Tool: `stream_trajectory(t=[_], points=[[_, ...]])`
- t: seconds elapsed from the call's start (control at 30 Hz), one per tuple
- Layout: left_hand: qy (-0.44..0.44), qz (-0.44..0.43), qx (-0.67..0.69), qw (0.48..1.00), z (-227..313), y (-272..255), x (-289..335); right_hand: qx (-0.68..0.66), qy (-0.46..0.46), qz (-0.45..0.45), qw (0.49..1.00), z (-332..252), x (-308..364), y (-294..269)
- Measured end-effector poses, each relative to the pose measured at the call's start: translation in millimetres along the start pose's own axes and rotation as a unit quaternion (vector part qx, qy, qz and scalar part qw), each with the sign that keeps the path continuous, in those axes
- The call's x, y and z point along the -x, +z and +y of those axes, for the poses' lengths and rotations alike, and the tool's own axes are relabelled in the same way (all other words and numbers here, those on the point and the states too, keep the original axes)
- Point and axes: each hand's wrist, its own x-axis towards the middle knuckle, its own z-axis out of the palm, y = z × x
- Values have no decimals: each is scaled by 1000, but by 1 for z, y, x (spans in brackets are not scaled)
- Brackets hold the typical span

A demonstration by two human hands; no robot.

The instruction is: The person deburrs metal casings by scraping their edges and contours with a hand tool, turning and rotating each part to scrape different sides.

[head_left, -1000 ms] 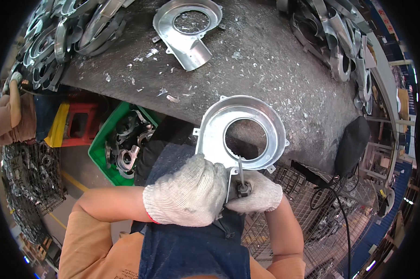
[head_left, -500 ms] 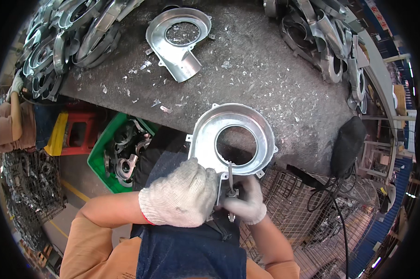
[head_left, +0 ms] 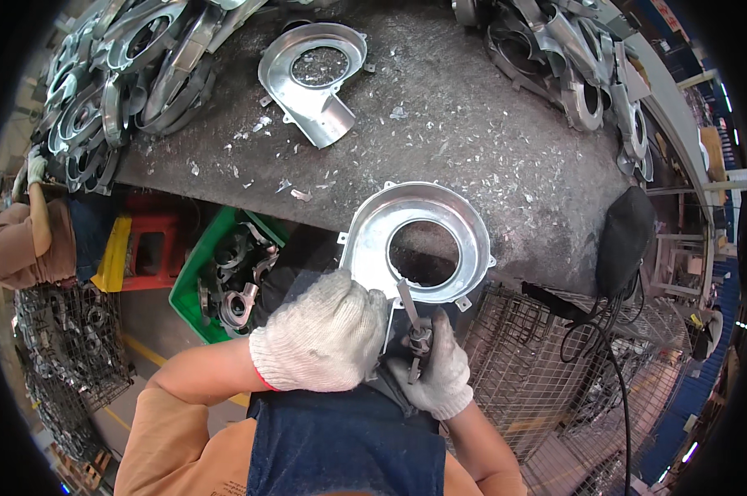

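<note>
A shiny snail-shaped metal blower housing (head_left: 365, 258) with a large round opening is held at the table's near edge. My left hand (head_left: 322, 335), in a white knit glove, is closed around its outlet end, hiding most of that part. My right hand (head_left: 441, 374), also gloved, grips a hand tool with a narrow flat metal blade (head_left: 410, 304), like a file or scraper. The blade points up and to the left, its tip close to the housing's lower rim. Whether the tip touches the metal I cannot tell.
A second blower housing (head_left: 307, 70) lies farther back on the dark table (head_left: 439, 149) among metal flakes. Housings are heaped at the far left (head_left: 146, 41) and far right (head_left: 584, 99). Below are a green bin (head_left: 183, 289) of parts and a wire cage (head_left: 514, 364). Another person (head_left: 30, 231) stands at left.
The tool's blade has swung from nearly upright to a leftward tilt, as my right hand turned with it. My left hand keeps its hold on the housing. The whole view has shifted slightly.
</note>
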Motion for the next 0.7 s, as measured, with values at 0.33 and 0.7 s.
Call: stream_trajectory(t=[0.33,0.7], points=[[-38,72,-2,997,0,3,-4,-216,228,-41,948,-27,-27,-20],[-17,56,-5,998,2,4,-4,-212,226,35,950,-43,-33,-13]])
